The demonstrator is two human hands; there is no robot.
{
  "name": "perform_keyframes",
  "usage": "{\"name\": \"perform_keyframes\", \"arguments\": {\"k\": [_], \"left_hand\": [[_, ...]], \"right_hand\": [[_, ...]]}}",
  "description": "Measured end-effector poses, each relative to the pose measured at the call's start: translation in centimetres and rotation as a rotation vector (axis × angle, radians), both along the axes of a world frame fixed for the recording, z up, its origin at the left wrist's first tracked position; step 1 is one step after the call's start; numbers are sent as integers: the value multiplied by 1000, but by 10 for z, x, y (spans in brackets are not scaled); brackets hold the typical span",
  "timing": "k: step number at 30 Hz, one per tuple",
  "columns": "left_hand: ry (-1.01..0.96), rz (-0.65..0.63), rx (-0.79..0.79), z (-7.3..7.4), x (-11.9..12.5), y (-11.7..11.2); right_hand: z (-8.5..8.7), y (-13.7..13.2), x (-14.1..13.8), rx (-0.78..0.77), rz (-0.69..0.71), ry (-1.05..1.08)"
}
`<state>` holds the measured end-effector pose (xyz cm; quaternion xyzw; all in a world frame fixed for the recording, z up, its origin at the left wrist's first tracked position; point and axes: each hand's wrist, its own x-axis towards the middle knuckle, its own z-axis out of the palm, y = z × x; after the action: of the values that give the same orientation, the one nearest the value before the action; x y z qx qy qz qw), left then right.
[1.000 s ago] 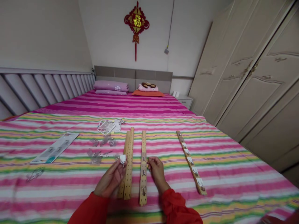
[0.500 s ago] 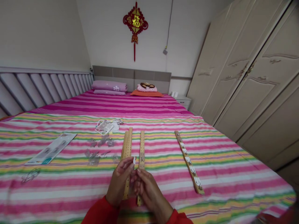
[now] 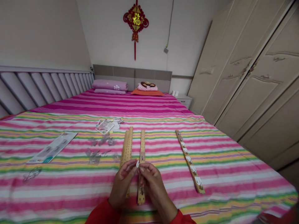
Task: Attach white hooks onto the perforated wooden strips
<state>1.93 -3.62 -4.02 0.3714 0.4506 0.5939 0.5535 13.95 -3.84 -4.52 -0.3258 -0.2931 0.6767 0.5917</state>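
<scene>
- At left, a flat package (image 3: 52, 148) lies on the striped sheet (image 3: 70, 194).
- The left hand (image 3: 122, 180) pinches a small white piece (image 3: 137, 164), near the middle wooden strip (image 3: 143, 140).
- The right hand (image 3: 153, 180) is curled beside this piece; whether it grips, I cannot tell.
- At right lies the hook-bearing strip (image 3: 190, 161).

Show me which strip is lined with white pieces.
The rightmost strip: white pieces run along it, and it lies slanted, apart from the other strips.
</scene>
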Motion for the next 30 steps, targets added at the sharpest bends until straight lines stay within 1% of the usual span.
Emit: {"name": "perform_keyframes", "arguments": {"k": [6, 12, 15, 19, 23, 25, 30], "left_hand": [[-118, -83, -37, -5, 5, 2], [-92, -116, -21, -11, 11, 9], [-87, -151, -15, -8, 15, 14], [-117, -197, -32, -1, 20, 23], [-99, -154, -51, 4, 23, 39], [-58, -117, -40, 2, 23, 51], [56, -48, -21, -4, 19, 86]], "right_hand": [[-2, 7, 4, -30, -32, 19], [0, 13, 9, -35, -33, -11], [1, 20, 10, -28, -53, -38], [3, 36, 13, -17, -88, -94], [5, 52, 18, 38, -146, -192], [6, 61, 20, 36, -166, -216], [1, 87, 22, 8, -153, -262]]}}
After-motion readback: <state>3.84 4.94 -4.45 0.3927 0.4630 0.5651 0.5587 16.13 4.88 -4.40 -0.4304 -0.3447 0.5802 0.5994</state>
